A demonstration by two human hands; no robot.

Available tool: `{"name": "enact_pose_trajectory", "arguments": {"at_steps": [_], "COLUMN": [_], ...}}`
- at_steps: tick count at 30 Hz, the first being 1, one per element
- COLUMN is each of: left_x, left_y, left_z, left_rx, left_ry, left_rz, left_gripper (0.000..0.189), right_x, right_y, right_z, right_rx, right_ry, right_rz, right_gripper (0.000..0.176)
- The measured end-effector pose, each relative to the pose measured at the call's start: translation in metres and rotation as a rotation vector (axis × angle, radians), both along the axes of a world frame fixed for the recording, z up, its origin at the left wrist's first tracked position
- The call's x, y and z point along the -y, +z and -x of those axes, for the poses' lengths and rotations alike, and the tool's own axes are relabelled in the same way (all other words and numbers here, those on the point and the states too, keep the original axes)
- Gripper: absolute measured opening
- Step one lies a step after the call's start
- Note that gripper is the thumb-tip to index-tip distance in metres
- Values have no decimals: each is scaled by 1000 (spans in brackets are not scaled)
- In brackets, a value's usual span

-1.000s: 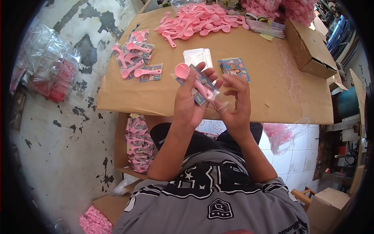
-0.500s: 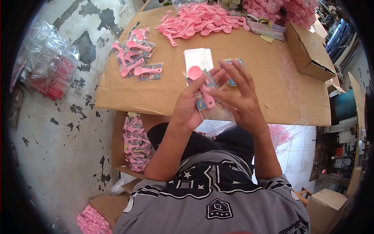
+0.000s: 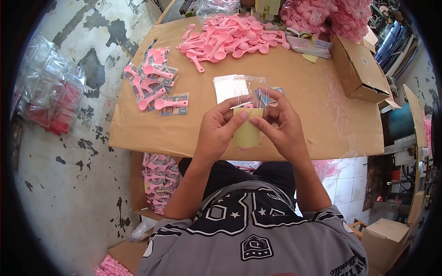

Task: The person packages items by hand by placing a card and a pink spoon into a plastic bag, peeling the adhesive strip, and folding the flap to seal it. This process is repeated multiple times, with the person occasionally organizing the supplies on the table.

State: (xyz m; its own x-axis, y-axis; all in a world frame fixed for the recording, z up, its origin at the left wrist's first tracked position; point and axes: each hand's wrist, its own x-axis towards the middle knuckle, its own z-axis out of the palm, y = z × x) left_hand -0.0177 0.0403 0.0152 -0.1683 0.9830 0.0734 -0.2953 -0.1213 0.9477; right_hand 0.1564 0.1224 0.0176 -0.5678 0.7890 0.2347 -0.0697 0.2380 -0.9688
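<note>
Between my two hands is a clear plastic bag with a pale yellow card (image 3: pixel 247 131) facing me; a bit of pink spoon shows at its top edge. My left hand (image 3: pixel 221 126) pinches the left side of the packet, thumb on the card. On the right side my right hand (image 3: pixel 282 123) pinches it the same way. Just beyond lie a white stack (image 3: pixel 228 87) and some blue printed cards (image 3: pixel 275 90), partly behind my fingers. Packed pink spoons (image 3: pixel 171 103) on printed cards lie to the left.
A heap of loose pink spoons (image 3: pixel 230 39) covers the table's (image 3: pixel 193 133) far side. An open cardboard box (image 3: pixel 357 69) stands at the right, near bundled pink spoons (image 3: pixel 313 16). Below the table's left edge, a box holds packed spoons (image 3: pixel 159 181).
The packet has turned over, so its yellow back shows instead of the spoon. My right hand has closed on its edge. The view has shifted slightly.
</note>
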Motion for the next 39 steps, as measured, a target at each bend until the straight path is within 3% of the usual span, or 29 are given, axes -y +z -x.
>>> {"name": "enact_pose_trajectory", "arguments": {"at_steps": [3,6,9,18,21,23,26,27,29,32,34,39], "left_x": [-5,-10,-14,-26,-29,-31,-39,-39,-42,-50,-54,-53], "left_y": [3,7,6,24,21,25,15,17,22,10,2,5], "left_z": [-1,-7,-9,-5,-7,-7,-11,-10,-5,-6,-3,-3], "left_rx": [-20,-59,-174,-586,-563,-517,-91,-65,-11,-15,-36,-24], "left_ry": [62,124,114,-9,-41,-65,17,29,53,120,127,134], "left_rz": [-5,-9,12,104,103,135,79,110,171,14,-47,-50], "left_gripper": [52,54,58,66,67,67,58,52,40,29,27,26], "right_x": [-5,-31,-36,-59,-69,-79,-96,-100,-104,-91,-74,-65], "right_y": [8,13,28,16,17,18,24,25,13,8,18,8], "right_z": [5,4,12,26,22,13,1,-4,-26,-30,-18,-5], "right_rx": [53,120,168,181,116,-49,-434,-581,-581,-360,-186,-122], "right_ry": [-193,-389,-365,-458,-461,-509,-518,-505,-348,-231,-175,72], "right_rz": [-77,-691,-853,-946,-809,-583,-180,-30,52,75,119,208], "right_gripper": [54,44,34,29,21,17,12,11,11,10,10,21]}}
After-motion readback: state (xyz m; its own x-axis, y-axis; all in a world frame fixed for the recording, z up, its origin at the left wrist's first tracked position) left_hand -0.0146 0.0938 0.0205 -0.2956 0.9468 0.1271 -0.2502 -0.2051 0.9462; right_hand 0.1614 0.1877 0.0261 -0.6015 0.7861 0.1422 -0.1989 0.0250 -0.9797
